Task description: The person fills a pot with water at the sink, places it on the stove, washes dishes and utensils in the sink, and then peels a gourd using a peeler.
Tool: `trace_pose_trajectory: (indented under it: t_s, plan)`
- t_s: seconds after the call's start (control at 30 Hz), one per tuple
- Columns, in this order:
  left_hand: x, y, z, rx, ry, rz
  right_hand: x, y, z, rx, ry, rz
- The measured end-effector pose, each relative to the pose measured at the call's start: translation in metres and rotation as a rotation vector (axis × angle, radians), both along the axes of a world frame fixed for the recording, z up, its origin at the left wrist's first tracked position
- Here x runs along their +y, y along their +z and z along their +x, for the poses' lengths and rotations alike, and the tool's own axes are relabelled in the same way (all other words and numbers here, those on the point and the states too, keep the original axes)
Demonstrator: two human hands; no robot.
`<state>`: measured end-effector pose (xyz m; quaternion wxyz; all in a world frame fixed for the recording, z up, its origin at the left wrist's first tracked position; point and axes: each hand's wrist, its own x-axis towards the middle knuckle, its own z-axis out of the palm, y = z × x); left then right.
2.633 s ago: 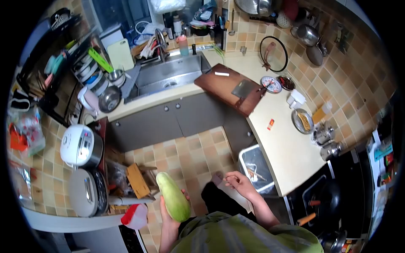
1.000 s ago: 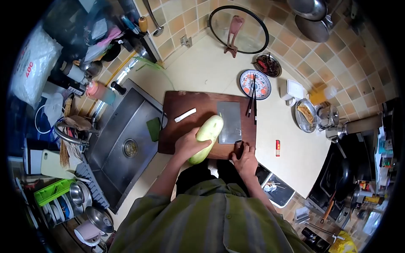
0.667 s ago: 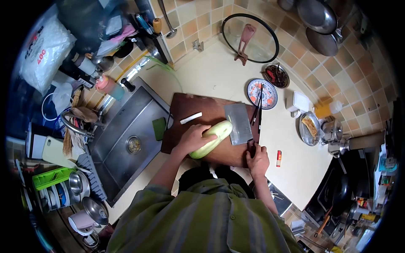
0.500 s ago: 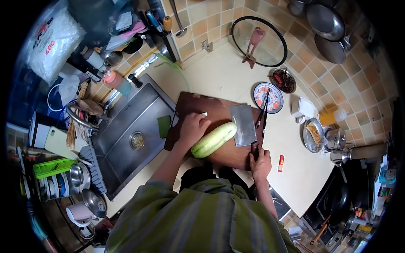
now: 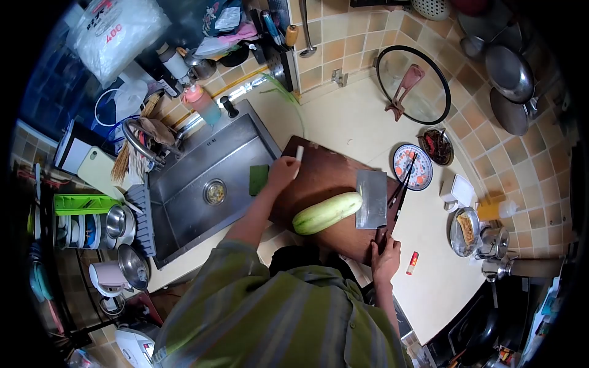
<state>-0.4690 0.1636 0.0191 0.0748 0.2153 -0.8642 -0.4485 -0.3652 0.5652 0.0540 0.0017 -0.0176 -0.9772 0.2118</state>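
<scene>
My left hand (image 5: pixel 283 172) is closed around a slim white stick-like thing (image 5: pixel 299 153) whose kind I cannot make out, over the sink-side edge of the brown cutting board (image 5: pixel 319 164). A long pale green cucumber-like gourd (image 5: pixel 327 213) lies across the board, apart from that hand. Beside the gourd's far end, a broad cleaver (image 5: pixel 371 199) rests flat on the board. My right hand (image 5: pixel 385 257) grips the cleaver's dark handle at the board's near right corner. Dark chopsticks (image 5: pixel 405 181) reach from a patterned plate (image 5: pixel 419 161) onto the board's right edge.
On the left is a steel sink (image 5: pixel 190 199) with a green sponge (image 5: pixel 258 179) at its edge. A bowl of dried chillies (image 5: pixel 436 146), a glass lid (image 5: pixel 438 86) and a white container (image 5: pixel 457 191) line the back. Near my right hand lies a small red tube (image 5: pixel 413 263).
My left hand has drawn away from the gourd toward the sink side, and more of the white thing shows. My right hand stays on the cleaver handle. The whole view has shifted.
</scene>
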Motion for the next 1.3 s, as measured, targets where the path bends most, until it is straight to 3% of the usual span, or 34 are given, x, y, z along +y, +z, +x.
trace_pose_trajectory:
  t_s: [0.07,0.3,0.4,0.5,0.6,0.63,0.77,0.87,1.0,1.07,1.13,1.3]
  plan:
    - [-0.017,0.005,-0.005,-0.140,0.098,0.530,0.000,0.001,0.000,0.005,-0.002,0.004]
    - [-0.004,0.026,-0.017,-0.155,-0.017,0.882,-0.003,0.004,0.001,0.006,-0.022,0.010]
    - [0.001,0.001,-0.033,-0.216,-0.152,0.390,-0.004,0.006,0.000,-0.007,-0.032,0.019]
    - [0.013,0.018,-0.029,-0.036,-0.302,-0.728,-0.005,0.001,0.003,0.024,0.005,0.006]
    - [0.006,0.004,-0.038,0.209,-0.193,-0.837,-0.003,0.001,0.002,-0.010,-0.050,0.021]
    - [0.000,-0.008,-0.043,0.159,-0.183,-0.766,-0.001,0.000,0.003,0.008,-0.050,0.016]
    - [0.010,0.034,-0.030,0.127,-0.277,-0.761,-0.001,0.004,0.005,0.028,-0.086,-0.025]
    - [0.031,0.046,-0.018,0.297,-0.282,-0.723,-0.002,0.008,0.005,-0.002,-0.096,-0.012]
    - [0.078,0.072,0.021,0.111,-0.428,-0.269,-0.001,0.005,0.007,0.005,-0.104,-0.020]
    - [0.104,0.076,0.046,0.172,-0.564,-0.394,-0.002,0.006,0.007,-0.003,-0.113,-0.026]
    - [0.138,0.118,0.071,0.145,-0.661,-0.515,-0.002,0.008,0.006,-0.030,-0.112,-0.041]
    - [0.156,0.091,0.093,0.038,-0.659,-0.711,-0.002,0.006,-0.001,0.017,-0.091,-0.013]
